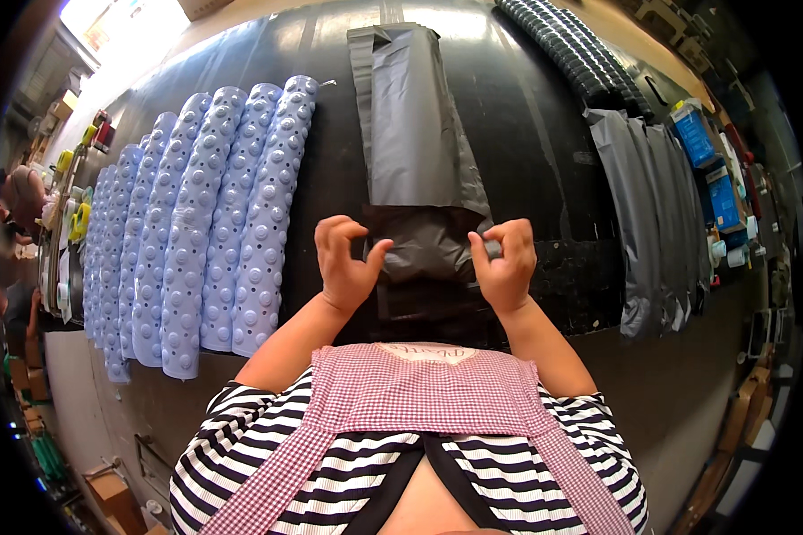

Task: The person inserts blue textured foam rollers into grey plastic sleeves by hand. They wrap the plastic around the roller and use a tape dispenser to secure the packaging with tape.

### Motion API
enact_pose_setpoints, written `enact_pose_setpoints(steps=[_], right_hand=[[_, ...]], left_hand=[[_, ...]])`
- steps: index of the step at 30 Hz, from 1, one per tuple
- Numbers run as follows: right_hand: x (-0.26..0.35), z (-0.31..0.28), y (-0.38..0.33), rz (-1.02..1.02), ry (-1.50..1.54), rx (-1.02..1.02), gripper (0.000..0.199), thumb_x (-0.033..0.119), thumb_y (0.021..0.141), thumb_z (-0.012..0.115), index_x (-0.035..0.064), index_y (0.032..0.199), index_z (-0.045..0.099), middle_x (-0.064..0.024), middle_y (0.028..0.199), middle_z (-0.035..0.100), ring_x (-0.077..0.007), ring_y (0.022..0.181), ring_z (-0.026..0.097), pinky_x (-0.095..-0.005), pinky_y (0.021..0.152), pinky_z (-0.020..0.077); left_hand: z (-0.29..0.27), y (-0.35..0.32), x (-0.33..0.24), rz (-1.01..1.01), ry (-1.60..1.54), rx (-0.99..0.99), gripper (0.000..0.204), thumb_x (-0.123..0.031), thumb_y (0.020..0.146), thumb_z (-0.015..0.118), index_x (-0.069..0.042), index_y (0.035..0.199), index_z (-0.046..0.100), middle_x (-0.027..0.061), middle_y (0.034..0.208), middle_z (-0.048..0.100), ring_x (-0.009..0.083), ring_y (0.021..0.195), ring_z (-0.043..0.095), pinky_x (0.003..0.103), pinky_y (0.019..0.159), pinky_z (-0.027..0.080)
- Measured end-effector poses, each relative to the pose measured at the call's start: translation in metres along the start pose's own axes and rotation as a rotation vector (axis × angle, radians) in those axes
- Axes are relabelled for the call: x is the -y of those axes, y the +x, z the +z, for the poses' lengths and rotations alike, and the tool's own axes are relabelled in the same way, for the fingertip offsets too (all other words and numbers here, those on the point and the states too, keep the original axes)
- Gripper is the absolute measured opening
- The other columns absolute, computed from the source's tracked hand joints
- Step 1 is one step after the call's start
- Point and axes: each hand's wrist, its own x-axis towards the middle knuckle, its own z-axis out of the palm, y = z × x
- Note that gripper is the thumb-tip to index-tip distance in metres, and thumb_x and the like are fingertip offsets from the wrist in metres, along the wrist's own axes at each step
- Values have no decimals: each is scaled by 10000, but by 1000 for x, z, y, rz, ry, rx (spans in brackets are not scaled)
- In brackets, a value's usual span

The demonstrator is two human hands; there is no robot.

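Black tabletop point(544, 152), wide and curved by the lens, bare in a strip between the goods.

At centre, a long grey plastic bag point(415, 134), lying flat and running from twelve o'clock down toward the body, near end crumpled and dark where held. Left hand point(346, 259) at the bag's near left corner, grip pressed together, thumb against fingertips on the edge of the film. Right hand point(506, 260) at the near right corner, grip likewise pinching the bag's edge, fingers curled. Both hands level, well apart, the bag mouth stretched between them.

At nine to ten o'clock, a row of pale blue bath mats point(214, 223), rolled or folded lengthwise, studded with round bumps and holes, lying side by side and touching, near ends overhanging the tabletop's front edge. A narrow dark gap between the rightmost mat and the bag.

At two to three o'clock, a stack of grey bags point(656, 205), overlapped like shingles, draping over the right edge. At one o'clock, dark ribbed rolls point(580, 49) laid along the far edge. Beyond the right edge, blue boxes point(709, 156) with pale labels, too small to make out.

At six o'clock, a pink checked apron point(419, 388) over a black-and-white striped shirt point(241, 464). Open tabletop mainly between bag and grey stack.
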Motion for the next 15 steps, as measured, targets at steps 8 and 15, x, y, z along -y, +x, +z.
enact_pose_setpoints(steps=[8, 15], right_hand=[[-1, 51, -18, 63, 74, 550, 628, 131, 973, 566, -62, 1523, 334, -329, 1516, 394, -457, 1424, 382, -463, 1167, 346], [-9, 95, 34, 843, 389, 698, 1027, 426, 923, 691, -51, 1592, 76, -341, 1581, 288, -416, 1488, 306, -403, 1197, 300]], left_hand=[[46, 34, 3, 35, -16, 888, 645, -251, 1001, 552, -37, 1566, 326, 167, 1662, 231, 340, 1553, 158, 477, 1255, 160], [70, 2, 27, -277, -252, 726, 898, -262, 947, 628, -98, 1636, 76, 257, 1678, 55, 429, 1557, 3, 481, 1247, 137]])
